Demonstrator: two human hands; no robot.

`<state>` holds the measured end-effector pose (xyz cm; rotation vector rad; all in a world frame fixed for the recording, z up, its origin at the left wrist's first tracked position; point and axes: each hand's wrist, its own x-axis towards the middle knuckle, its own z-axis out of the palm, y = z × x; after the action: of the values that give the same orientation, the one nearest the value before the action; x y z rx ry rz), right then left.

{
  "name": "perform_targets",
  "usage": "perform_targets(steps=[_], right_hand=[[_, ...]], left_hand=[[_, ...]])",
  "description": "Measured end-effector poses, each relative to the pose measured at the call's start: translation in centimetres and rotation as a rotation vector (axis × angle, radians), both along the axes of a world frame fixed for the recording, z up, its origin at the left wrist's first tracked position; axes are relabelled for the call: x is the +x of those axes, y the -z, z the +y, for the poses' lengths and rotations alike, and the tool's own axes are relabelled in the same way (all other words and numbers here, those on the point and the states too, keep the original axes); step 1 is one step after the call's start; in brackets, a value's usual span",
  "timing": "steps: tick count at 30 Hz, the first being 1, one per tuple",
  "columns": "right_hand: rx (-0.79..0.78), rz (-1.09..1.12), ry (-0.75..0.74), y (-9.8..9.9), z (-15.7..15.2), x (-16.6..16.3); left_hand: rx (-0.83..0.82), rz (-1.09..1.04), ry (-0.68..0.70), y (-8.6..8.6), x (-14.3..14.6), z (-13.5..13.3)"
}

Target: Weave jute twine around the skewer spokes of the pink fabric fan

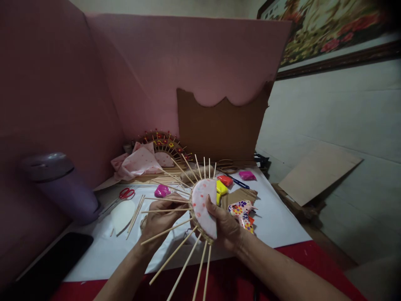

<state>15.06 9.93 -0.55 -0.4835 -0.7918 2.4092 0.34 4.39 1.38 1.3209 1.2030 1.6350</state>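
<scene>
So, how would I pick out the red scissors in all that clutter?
Start at the big purple flask on the left. Just right of it, beyond a white oval cutout, lie the scissors. Their red looped handles set them apart from the pale sticks beside them.

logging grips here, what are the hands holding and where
Both hold the fabric-covered half-disc: right hand at its lower edge, left hand among the sticks on its left.

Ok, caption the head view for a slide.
Left hand and right hand grip a pink fabric-covered disc ringed with thin wooden sticks, above a white paper sheet.
</scene>
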Motion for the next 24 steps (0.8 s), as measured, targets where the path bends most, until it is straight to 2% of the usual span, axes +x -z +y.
perform_targets(steps=[4, 8, 24], right_hand=[[0.0, -0.012, -0.054, 0.2, 0.1, 0.2], [0.017, 0.009, -0.071, 0.2, 0.2, 0.3], [0.068, 0.006, -0.124, -0.4, 0.4, 0.4]], left_hand=[[-0.016, 0.025, 0.044, 0.2, -0.1, -0.1], [-0.024, -0.066, 0.018, 0.8, -0.2, 0.0], [-0.01, -0.057, -0.006, 1.1, -0.6, 0.1]])
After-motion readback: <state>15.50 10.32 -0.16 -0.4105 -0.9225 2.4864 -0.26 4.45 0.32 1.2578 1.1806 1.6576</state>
